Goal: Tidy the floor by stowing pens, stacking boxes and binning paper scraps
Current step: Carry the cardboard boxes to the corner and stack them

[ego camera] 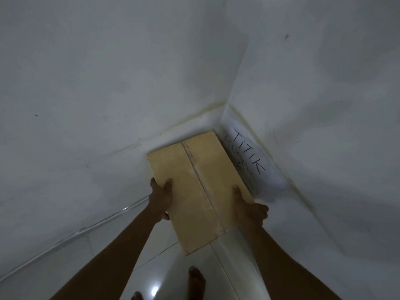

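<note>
Both hands on the box [199,187] in the corner; left hand [160,198] and right hand [249,211] clamp its sides, thumbs on top.

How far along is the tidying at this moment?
Done: cannot tell; no pens, scraps or bin show in this view. In hand: the left hand and right hand grip a cardboard box by its sides at the wall corner, beside a handwritten paper sign. Left: setting it down; whether another box lies under it is hidden.

The floor [155,271] is of white glossy tiles. In its corner lies a white paper [265,182] with handwritten letters. A bare foot [195,280] stands on the tiles.
</note>
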Action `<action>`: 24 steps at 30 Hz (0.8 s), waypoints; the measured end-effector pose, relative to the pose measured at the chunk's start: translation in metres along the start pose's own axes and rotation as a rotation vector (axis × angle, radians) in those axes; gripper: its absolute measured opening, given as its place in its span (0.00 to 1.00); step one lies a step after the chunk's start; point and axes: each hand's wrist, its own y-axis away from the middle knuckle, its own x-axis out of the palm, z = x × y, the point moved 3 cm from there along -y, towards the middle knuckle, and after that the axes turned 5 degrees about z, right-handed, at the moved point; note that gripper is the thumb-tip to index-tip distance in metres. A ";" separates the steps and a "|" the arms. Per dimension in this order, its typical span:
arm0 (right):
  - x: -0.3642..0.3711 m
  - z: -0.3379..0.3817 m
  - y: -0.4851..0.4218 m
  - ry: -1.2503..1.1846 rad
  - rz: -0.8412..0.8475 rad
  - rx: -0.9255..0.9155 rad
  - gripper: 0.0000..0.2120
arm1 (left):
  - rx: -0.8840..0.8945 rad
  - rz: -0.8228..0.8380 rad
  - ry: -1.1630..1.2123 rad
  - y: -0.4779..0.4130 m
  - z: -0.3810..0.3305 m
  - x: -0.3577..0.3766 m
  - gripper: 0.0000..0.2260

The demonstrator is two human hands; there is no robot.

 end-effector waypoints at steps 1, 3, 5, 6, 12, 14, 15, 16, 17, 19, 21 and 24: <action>0.000 0.002 0.000 -0.108 0.007 0.079 0.56 | -0.001 -0.002 0.002 -0.001 -0.003 0.003 0.29; 0.000 0.004 0.000 -0.255 0.033 0.169 0.55 | -0.006 -0.003 0.001 -0.001 -0.006 0.007 0.29; -0.002 0.004 0.000 -0.309 0.040 0.193 0.53 | -0.007 0.000 -0.010 -0.002 -0.009 0.010 0.29; -0.003 0.005 0.000 -0.305 0.030 0.182 0.53 | -0.005 0.002 -0.016 -0.003 -0.010 0.011 0.29; -0.019 0.026 -0.009 -0.179 -0.022 0.028 0.49 | -0.025 0.047 0.049 -0.007 -0.023 0.022 0.29; -0.023 0.033 -0.014 -0.155 0.007 0.023 0.48 | -0.029 0.053 0.073 -0.007 -0.024 0.028 0.29; -0.025 0.034 -0.017 -0.141 0.026 0.025 0.48 | -0.027 0.054 0.086 -0.008 -0.025 0.031 0.29; -0.025 0.034 -0.019 -0.135 0.045 0.020 0.48 | -0.023 0.055 0.093 -0.009 -0.026 0.034 0.29; -0.025 0.033 -0.021 -0.133 0.058 0.011 0.47 | -0.022 0.057 0.090 -0.009 -0.027 0.035 0.30; -0.025 0.032 -0.024 -0.110 0.065 -0.011 0.47 | -0.018 0.058 0.073 -0.011 -0.029 0.039 0.30; -0.025 0.033 -0.025 -0.086 0.063 -0.028 0.46 | -0.018 0.052 0.054 -0.012 -0.032 0.040 0.30; -0.024 0.036 -0.027 -0.087 0.067 -0.045 0.46 | -0.004 0.035 0.020 -0.013 -0.032 0.040 0.30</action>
